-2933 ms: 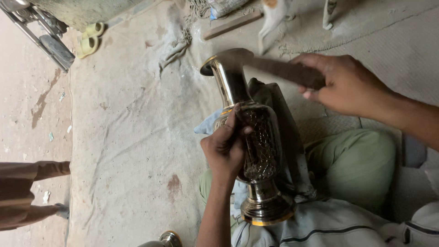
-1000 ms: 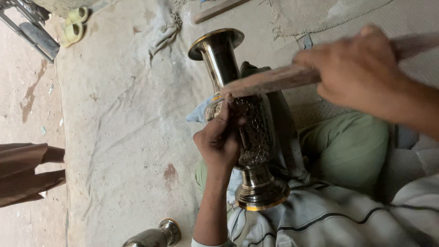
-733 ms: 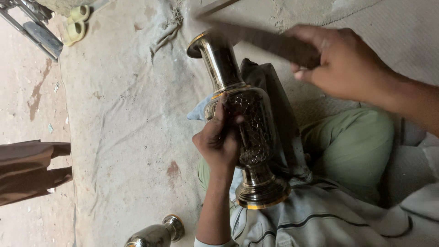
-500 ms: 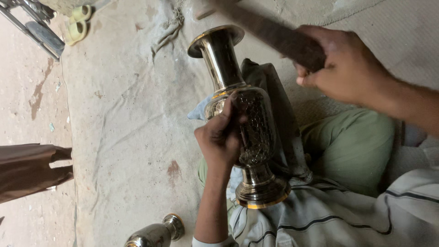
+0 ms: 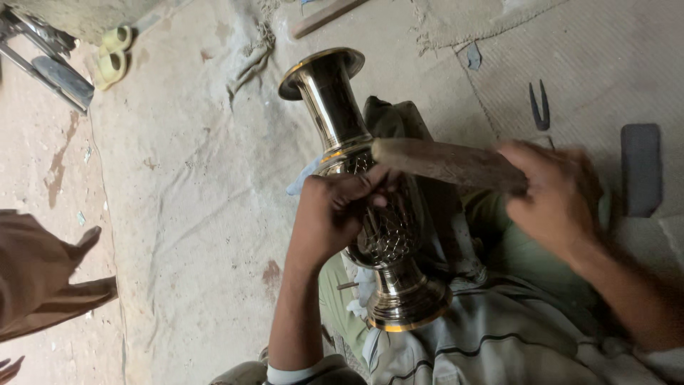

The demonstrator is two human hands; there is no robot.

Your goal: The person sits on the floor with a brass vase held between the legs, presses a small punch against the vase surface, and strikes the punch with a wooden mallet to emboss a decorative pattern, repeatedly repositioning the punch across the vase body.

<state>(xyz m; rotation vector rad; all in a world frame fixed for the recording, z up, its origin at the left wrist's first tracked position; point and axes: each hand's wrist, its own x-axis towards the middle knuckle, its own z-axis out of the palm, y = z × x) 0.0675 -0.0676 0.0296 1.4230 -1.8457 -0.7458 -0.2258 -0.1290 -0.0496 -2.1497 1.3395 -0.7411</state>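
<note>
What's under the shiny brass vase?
The shiny brass vase lies across the person's lap, on dark cloth and green trousers. The left hand covers part of its patterned body; the right hand holds a wooden mallet at it. The contact underneath is hidden.

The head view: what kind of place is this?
Probably a small metalcraft workshop with work done on the floor: an engraved brass vase lies across the lap, a wooden striking tool meets it, and a dusty cloth covers the ground.

Floor: dusty pale cloth sheet [image 5: 178,214] w/ creases & a rust stain; bare concrete strip [image 5: 50,157] at left; coarse woven mat [image 5: 605,50] top right. Soft daylight.
</note>
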